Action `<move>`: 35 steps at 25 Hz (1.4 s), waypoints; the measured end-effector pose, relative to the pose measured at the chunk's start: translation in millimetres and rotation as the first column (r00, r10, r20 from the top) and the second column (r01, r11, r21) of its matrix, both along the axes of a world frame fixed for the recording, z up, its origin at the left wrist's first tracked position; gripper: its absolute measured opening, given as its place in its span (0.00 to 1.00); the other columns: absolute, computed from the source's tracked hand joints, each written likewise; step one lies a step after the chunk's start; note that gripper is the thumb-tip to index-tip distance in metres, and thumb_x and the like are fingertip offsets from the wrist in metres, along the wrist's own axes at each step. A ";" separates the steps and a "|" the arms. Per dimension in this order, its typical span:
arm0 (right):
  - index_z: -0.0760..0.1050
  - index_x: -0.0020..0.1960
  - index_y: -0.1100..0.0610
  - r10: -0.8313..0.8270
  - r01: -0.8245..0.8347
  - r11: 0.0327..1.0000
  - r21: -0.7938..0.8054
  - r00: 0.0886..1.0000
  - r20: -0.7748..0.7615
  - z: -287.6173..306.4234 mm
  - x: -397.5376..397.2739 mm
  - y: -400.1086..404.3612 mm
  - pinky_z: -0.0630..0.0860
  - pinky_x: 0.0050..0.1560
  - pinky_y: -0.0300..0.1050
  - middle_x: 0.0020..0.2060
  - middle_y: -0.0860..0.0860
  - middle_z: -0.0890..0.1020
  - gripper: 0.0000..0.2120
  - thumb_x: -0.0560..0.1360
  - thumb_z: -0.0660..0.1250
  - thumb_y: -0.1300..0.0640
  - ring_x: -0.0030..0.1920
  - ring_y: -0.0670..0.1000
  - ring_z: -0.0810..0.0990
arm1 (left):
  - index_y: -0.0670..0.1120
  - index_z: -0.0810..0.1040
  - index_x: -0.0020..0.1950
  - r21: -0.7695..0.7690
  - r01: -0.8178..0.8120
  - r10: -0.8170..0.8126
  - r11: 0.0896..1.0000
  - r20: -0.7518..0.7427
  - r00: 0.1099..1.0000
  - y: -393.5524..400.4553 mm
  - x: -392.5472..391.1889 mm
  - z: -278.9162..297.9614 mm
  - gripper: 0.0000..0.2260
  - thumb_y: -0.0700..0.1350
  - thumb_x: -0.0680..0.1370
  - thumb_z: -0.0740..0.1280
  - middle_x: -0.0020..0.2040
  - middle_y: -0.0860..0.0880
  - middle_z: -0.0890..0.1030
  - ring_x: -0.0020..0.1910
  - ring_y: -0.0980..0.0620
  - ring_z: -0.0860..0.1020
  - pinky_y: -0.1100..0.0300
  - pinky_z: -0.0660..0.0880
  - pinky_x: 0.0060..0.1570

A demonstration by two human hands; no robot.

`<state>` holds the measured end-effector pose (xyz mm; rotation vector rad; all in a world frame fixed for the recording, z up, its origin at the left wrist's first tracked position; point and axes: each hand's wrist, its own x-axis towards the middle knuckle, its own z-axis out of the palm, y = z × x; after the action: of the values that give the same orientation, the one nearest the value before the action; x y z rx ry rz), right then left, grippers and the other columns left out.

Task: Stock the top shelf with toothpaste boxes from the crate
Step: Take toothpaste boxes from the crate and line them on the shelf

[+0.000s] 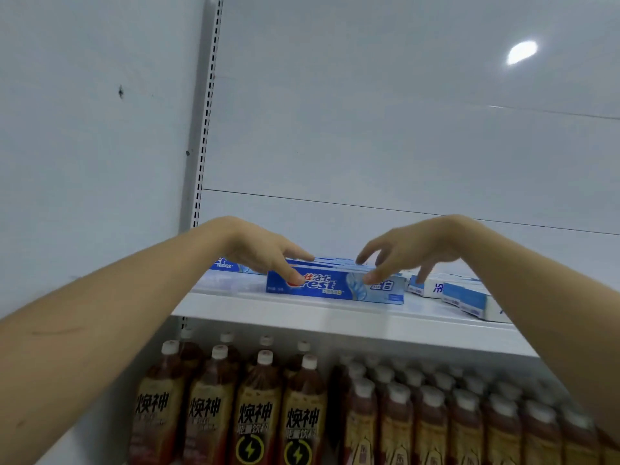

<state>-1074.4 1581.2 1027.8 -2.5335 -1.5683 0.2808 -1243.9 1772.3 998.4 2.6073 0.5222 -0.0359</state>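
A blue Crest toothpaste box (335,286) lies lengthwise near the front of the white top shelf (302,313). My left hand (265,250) rests its fingertips on the box's left part. My right hand (409,246) touches its right part, fingers spread. Neither hand grips it. More blue boxes (231,265) lie behind and to the left. Two white-and-blue boxes (466,298) lie to the right, partly behind my right forearm. The crate is out of sight.
Below the top shelf stand rows of brown drink bottles (255,407) with white caps. A slotted upright (204,135) marks the shelf's left end, with a white wall panel (94,146) beside it. The white back panel (385,129) rises behind the boxes.
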 end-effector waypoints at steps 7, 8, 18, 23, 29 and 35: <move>0.71 0.66 0.49 -0.008 -0.062 0.972 0.225 0.954 0.298 -35.9 17.6 5.8 0.80 0.53 0.50 0.57 0.50 0.74 0.21 0.75 0.70 0.49 0.51 0.57 0.81 | 0.53 0.65 0.76 0.293 -0.212 0.185 0.932 0.117 0.976 2.2 14.3 -13.3 0.29 0.55 0.77 0.69 0.76 0.51 0.64 0.73 0.47 0.65 0.48 0.61 0.73; 0.70 0.67 0.49 -0.027 -0.046 0.972 0.229 0.950 0.310 -38.6 20.8 9.8 0.79 0.53 0.50 0.56 0.50 0.73 0.22 0.76 0.69 0.50 0.52 0.56 0.81 | 0.51 0.66 0.76 0.266 -0.214 0.180 0.940 0.147 0.973 5.3 20.5 -16.0 0.28 0.53 0.77 0.69 0.75 0.50 0.67 0.71 0.47 0.67 0.48 0.63 0.72; 0.70 0.68 0.56 -0.086 0.008 0.981 0.194 0.914 0.396 -52.2 60.7 69.3 0.72 0.55 0.48 0.63 0.56 0.75 0.17 0.80 0.62 0.58 0.60 0.58 0.75 | 0.50 0.71 0.72 0.623 -0.216 0.155 0.752 0.152 0.976 37.0 77.6 -18.4 0.22 0.45 0.78 0.70 0.67 0.46 0.73 0.61 0.46 0.75 0.52 0.73 0.59; 0.70 0.67 0.52 -0.134 0.053 0.972 0.231 0.927 0.350 -56.4 87.9 96.4 0.74 0.51 0.48 0.63 0.56 0.73 0.17 0.79 0.61 0.60 0.59 0.58 0.76 | 0.54 0.72 0.69 0.686 -0.221 0.180 0.693 0.132 0.975 59.9 96.2 -8.4 0.24 0.55 0.74 0.72 0.65 0.49 0.75 0.60 0.48 0.75 0.52 0.73 0.57; 0.67 0.71 0.51 -0.161 0.156 0.987 0.050 0.868 0.470 -36.4 92.5 98.3 0.70 0.59 0.49 0.69 0.50 0.70 0.23 0.79 0.65 0.47 0.64 0.56 0.73 | 0.54 0.74 0.69 0.653 -0.190 0.255 0.734 -0.006 0.967 86.1 103.0 7.0 0.33 0.66 0.68 0.72 0.67 0.51 0.75 0.63 0.48 0.74 0.46 0.72 0.64; 0.65 0.74 0.58 -0.273 0.270 0.957 0.101 0.962 0.012 -11.7 95.0 105.2 0.77 0.62 0.53 0.67 0.57 0.73 0.34 0.76 0.64 0.38 0.61 0.59 0.78 | 0.49 0.65 0.76 0.083 -0.280 0.276 0.956 0.060 0.959 111.2 75.8 37.0 0.36 0.70 0.75 0.57 0.73 0.51 0.69 0.70 0.48 0.70 0.46 0.69 0.68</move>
<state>-979.5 1686.4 1016.1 -2.6408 -1.1875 0.1336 -1168.1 1883.5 1035.4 2.5883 0.8876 0.1454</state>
